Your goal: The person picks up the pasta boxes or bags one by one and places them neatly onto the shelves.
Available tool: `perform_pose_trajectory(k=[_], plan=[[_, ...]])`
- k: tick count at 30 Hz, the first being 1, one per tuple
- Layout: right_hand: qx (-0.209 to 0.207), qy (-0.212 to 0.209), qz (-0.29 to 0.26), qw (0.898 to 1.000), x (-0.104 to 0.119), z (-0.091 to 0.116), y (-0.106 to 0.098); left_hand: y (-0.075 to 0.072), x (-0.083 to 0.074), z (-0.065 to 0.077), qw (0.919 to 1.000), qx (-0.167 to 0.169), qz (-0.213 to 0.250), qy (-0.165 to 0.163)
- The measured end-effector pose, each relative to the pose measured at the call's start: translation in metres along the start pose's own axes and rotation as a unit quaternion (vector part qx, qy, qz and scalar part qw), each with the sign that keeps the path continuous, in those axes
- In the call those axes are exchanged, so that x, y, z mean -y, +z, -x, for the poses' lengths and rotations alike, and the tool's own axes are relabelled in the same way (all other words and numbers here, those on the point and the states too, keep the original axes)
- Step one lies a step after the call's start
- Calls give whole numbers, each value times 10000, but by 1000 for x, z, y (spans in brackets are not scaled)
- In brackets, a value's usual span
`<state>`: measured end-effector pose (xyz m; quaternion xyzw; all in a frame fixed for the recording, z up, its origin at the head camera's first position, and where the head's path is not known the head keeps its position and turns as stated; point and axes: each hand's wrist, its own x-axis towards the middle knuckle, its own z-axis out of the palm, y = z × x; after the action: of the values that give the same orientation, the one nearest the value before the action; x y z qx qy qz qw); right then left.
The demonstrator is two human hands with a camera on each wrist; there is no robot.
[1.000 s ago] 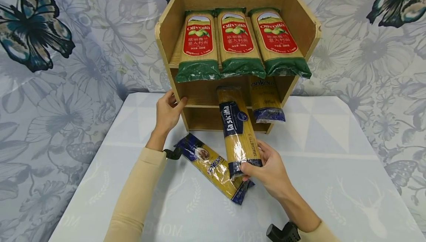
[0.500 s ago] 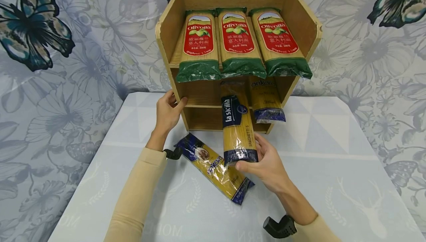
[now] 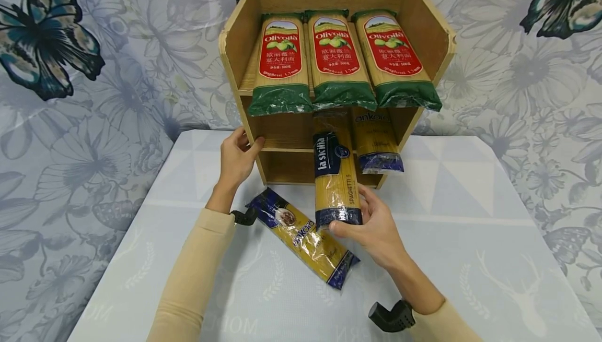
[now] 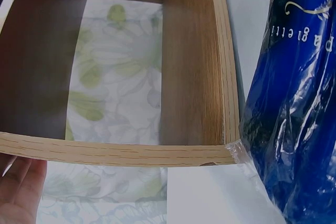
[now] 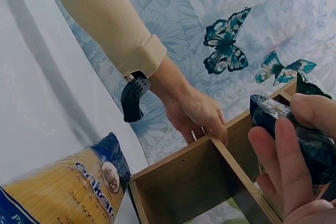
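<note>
My right hand (image 3: 369, 227) grips the lower end of a pack of La Sicilia spaghetti (image 3: 336, 185), thumb on top of its dark blue band. The pack's far end reaches into the middle level of a wooden shelf (image 3: 287, 167), left of an Ankara spaghetti pack (image 3: 378, 143) lying there. My left hand (image 3: 239, 159) holds the shelf's left side panel, thumb at the front edge. In the right wrist view, the left hand (image 5: 197, 114) shows on the panel, and the right hand's fingers (image 5: 294, 166) curl round the dark pack end (image 5: 315, 145).
Another Ankara spaghetti pack (image 3: 301, 237) lies slanted on the table (image 3: 188, 258) before the shelf; its blue end (image 4: 294, 103) shows in the left wrist view. Three green-ended Olivoila spaghetti packs (image 3: 336, 60) lie on the top level. A patterned backdrop (image 3: 141, 55) stands behind.
My right hand has pushed the La Sicilia pack forward, into the shelf's middle level, and the pack has straightened from a slant. The left hand has stayed on the side panel.
</note>
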<state>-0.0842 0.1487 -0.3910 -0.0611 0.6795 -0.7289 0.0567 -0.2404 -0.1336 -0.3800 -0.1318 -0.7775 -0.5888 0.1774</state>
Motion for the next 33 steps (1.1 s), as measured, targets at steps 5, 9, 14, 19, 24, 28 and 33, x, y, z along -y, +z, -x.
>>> perform_pose_trajectory(k=[5,9,14,19,24,28,33], plan=[[-374,74,402,9985,4,-1,4,0,0,1,10000,7,11,-14],[-666,152,703,9952,7,-1,7,0,0,1,10000,-6,14,-9],[-931,215,1258,9874,12,-2,9,0,0,0,10000,-12,6,-15],[-1136,197,1734,9781,15,-6,8,0,0,0,10000,11,28,-34],[-1226,153,1930,9734,16,-10,6,-1,0,0,10000,-16,-30,39],[-1340,66,2082,9688,15,-15,4,0,-1,0,10000,-14,-28,86],[-1495,-125,2244,9629,13,-20,2,0,-1,0,10000,-11,0,57]])
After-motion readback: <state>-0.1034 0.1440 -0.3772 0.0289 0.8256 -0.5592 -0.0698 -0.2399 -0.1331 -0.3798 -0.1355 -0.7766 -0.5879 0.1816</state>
